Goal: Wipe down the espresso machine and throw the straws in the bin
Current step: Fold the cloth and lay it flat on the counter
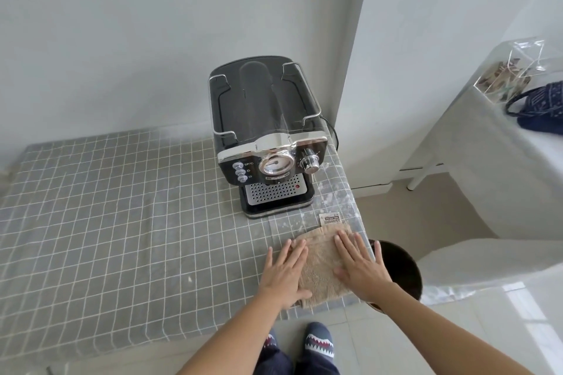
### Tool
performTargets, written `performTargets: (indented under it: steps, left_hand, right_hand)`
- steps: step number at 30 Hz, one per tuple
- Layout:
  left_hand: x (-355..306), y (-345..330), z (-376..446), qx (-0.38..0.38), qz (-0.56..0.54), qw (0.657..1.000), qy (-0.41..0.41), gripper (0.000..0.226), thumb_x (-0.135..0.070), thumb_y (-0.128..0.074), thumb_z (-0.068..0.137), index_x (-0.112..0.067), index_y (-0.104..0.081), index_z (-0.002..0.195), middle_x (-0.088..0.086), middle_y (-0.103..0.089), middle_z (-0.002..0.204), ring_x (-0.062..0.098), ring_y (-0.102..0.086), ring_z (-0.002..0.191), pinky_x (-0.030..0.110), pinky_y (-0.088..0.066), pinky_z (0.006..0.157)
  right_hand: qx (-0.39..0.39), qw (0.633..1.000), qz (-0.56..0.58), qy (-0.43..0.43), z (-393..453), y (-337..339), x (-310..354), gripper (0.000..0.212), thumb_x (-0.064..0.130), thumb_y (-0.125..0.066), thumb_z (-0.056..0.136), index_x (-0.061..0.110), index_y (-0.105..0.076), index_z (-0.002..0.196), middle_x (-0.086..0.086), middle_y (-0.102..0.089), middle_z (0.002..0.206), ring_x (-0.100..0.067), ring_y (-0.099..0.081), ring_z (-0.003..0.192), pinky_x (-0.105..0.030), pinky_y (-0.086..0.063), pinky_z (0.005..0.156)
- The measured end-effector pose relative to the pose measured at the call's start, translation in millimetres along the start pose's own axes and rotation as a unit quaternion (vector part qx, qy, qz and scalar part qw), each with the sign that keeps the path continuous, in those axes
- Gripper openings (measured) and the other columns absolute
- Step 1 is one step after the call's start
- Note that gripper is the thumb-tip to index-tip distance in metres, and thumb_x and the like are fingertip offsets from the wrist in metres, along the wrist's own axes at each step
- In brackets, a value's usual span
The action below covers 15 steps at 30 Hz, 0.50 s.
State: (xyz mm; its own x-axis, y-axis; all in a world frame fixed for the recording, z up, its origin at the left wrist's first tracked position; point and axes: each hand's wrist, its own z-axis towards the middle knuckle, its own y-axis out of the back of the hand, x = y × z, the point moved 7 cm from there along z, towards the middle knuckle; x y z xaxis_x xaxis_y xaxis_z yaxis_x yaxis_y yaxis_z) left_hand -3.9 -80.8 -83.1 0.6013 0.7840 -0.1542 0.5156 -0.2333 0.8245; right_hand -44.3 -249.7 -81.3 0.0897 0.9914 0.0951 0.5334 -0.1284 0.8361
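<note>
A black and chrome espresso machine (268, 137) stands at the back right of the table, its front facing me. In front of it, near the table's right corner, lies a folded beige cloth (321, 265). My left hand (285, 274) presses flat on the cloth's left side with straight fingers. My right hand (361, 268) lies flat on its right side. A dark round bin (402, 268) stands on the floor just beyond the table's right edge, partly hidden by my right arm. No straws are in view.
The table wears a grey checked cloth (122, 222) under clear plastic. A small label (330, 218) lies behind the beige cloth. A white-covered table (487, 161) at the right holds a clear box (511, 70) and a blue bag (542, 106). Walls stand close behind.
</note>
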Motion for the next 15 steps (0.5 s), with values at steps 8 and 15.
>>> performTargets:
  steps: [8,15]
  left_hand:
    - [-0.9,12.8,-6.1,-0.016,-0.030,0.999,-0.002,0.098,-0.049,-0.058,0.084,-0.023,0.010,0.149,-0.006,0.025,0.155,0.023,0.023,0.143,0.056,0.015,0.108]
    - [84.0,10.7,-54.5,-0.191,-0.180,0.957,0.121,0.061,-0.049,-0.017,0.095,-0.029,0.001,0.150,-0.009,0.019,0.156,0.013,0.016,0.145,0.050,-0.004,0.119]
  right_hand:
    - [0.012,0.999,0.002,-0.036,-0.2,-0.5,4.9,0.079,0.064,-0.001,0.088,0.018,0.021,0.149,0.001,0.028,0.157,-0.026,0.033,0.135,-0.062,0.010,0.112]
    - [-0.112,0.990,0.083,0.027,11.2,43.6,83.3,0.064,0.011,-0.028,0.098,0.012,0.006,0.153,-0.008,0.016,0.161,-0.025,0.027,0.142,-0.046,0.014,0.117]
